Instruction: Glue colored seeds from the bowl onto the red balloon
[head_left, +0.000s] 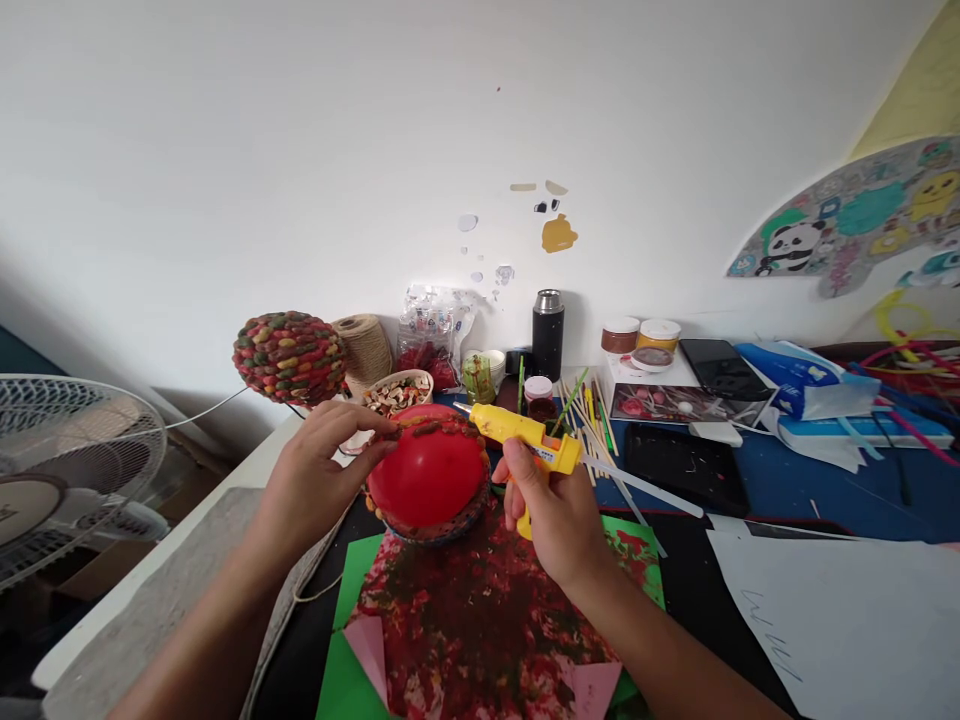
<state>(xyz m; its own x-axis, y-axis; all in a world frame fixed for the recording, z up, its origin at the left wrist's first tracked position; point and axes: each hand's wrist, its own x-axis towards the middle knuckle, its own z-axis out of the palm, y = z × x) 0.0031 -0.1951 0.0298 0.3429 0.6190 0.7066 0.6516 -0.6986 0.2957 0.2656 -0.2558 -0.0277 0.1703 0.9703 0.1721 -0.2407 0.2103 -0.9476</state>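
Note:
A round red balloon (431, 475) rests in a rimmed basket-like holder (431, 537), with a band of brown and orange shell-like pieces (442, 426) along its upper part. At the balloon's upper left, the thumb and forefinger of my left hand (322, 465) are pinched around a small brown piece, partly hidden by the fingertips. My right hand (551, 505) grips a yellow hot glue gun (517, 428) by its handle. The gun's nozzle points left, close above the balloon's top right. A long whitish glue stick (645, 488) sticks out of its back.
Paint-stained paper (480, 610) lies under the work. Left stand a fan (75, 480), a ball covered in coloured pieces (289, 358) and a twine spool (364, 350). Behind are a bowl of pieces (401, 393), a black bottle (548, 335) and paint jars (620, 335). A phone (724, 368) lies right.

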